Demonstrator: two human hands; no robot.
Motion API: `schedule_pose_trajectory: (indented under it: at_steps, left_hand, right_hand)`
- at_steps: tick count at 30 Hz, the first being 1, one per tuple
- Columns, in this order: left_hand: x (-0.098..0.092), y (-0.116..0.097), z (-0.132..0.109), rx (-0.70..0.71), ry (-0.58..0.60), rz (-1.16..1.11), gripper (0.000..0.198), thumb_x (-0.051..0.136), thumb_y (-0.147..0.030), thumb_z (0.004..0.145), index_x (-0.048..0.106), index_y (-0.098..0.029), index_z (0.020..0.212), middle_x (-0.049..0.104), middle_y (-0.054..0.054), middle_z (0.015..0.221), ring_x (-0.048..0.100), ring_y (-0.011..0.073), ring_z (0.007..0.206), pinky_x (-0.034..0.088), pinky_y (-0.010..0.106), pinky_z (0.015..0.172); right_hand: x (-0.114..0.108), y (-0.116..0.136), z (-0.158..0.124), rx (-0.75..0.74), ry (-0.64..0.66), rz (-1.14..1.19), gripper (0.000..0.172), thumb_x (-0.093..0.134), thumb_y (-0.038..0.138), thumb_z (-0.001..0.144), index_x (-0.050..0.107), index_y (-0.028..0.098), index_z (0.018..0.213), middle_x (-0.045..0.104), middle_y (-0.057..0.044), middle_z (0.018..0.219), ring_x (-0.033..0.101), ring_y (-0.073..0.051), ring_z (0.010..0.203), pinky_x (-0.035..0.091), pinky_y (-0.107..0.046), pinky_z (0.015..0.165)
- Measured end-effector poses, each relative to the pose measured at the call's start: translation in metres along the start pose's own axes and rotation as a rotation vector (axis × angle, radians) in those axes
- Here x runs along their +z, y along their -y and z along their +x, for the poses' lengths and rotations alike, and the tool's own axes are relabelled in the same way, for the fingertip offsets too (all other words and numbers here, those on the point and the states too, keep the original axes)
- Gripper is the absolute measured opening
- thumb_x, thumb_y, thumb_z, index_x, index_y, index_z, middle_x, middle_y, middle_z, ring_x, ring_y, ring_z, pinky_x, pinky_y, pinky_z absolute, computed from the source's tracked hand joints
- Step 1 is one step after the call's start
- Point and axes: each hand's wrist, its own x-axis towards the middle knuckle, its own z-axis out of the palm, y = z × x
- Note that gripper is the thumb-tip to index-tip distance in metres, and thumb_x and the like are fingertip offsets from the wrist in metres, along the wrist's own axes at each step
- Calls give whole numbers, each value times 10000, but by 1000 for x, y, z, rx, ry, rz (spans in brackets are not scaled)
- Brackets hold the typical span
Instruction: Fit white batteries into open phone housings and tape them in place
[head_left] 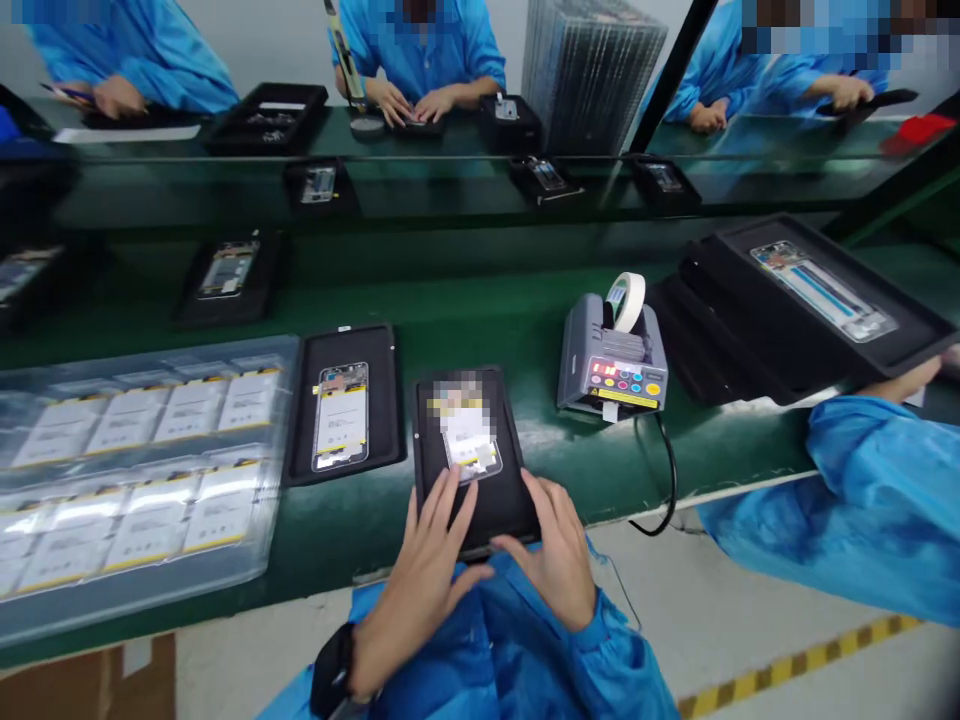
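Observation:
Right in front of me on the bench is a black tray (pixel 499 510) with an open phone and a white battery (pixel 471 428) in it, partly pixelated. My left hand (pixel 435 540) has its fingers spread over the tray's lower left part, fingertips close to the phone's bottom edge. At the tray's lower right corner, my right hand (pixel 556 545) rests with thumb and fingers apart. Neither hand grips anything. Just left of this tray lies another black tray (pixel 388 400) bearing an open phone with a white battery (pixel 343 420).
Clear plastic trays (pixel 259 560) of white batteries lie left. A grey tape dispenser (pixel 581 350) with a cable stands right. Beyond it, a person's sleeve (pixel 870 490) reaches toward stacked black trays (pixel 720 330). More phone trays and people sit across the bench (pixel 450 290).

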Motion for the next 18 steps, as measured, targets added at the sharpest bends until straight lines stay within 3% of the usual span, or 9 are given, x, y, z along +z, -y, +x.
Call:
schedule_pose_trajectory:
  at_steps: [4,9,14,18]
  left_hand:
    - [5,17,53,-59,-71,169,764,571,-457,1012,268,-244,1680,224,201,1726,201,428,1599,299,719,1209]
    - [-21,46,153,-143,-110,231,648,520,-447,1029,417,-182,1611,271,223,1707,214,468,1583,288,783,1166]
    - [-59,84,243,-200,-56,160,630,504,-447,1024,449,-85,1537,280,301,1675,215,514,1557,287,843,1093]
    - [-82,120,286,-191,-45,56,668,433,-528,1029,417,-24,1467,231,365,1650,231,550,1532,269,824,1101]
  right_hand:
    - [18,1,36,-12,-121,15,607,606,330,1032,402,219,1593,582,-177,1428,582,-340,1305,526,-518,1086]
    - [13,3,52,13,-201,59,472,541,286,1040,509,183,1499,567,-185,1464,569,-319,1367,520,-481,1118]
    - [-31,-1,29,65,-216,74,364,567,283,1018,619,219,1372,614,-147,1428,627,-292,1317,557,-420,1085]
    - [-90,-12,9,130,-272,135,275,605,305,1009,694,241,1261,671,-125,1340,700,-269,1169,614,-368,950]
